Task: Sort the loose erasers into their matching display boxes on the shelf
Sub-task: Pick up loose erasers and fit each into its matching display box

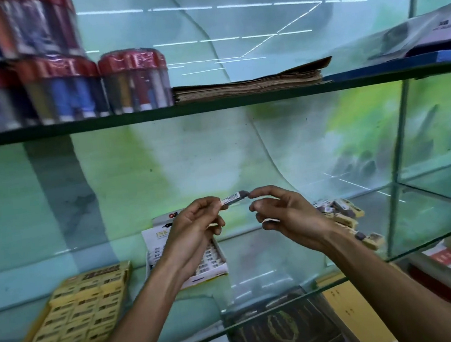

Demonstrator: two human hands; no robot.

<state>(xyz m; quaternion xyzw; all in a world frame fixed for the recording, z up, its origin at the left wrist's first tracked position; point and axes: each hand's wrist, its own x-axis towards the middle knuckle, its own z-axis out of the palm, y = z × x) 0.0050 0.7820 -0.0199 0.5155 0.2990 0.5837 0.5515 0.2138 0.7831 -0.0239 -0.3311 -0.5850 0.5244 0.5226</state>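
**One eraser held up between both hands over the glass shelf**

On the glass shelf [301, 283] a yellow box [75, 314] full of yellow erasers stands at the left. A white box [189, 259] with white erasers stands behind the left forearm, which covers a big part of it. At the right a loose pile [344, 213] of mixed erasers lies on the glass, partly behind the right wrist. On the upper shelf [211, 106] stand jars [132, 80] with red lids, beside a stack of brown paper [248, 84] and a blue book [403, 62].

The left hand [194, 225] is raised above the white box, fingers curled, and pinches one end of an eraser [231, 199] in a white sleeve. The right hand [282, 212] is raised opposite it, fingers curved; its index fingertip touches the dark end of the eraser. If it really grips the eraser, I cannot tell.

The print on the boxes is blurred. Under the glass, dark and yellow things lie, hard to make out.
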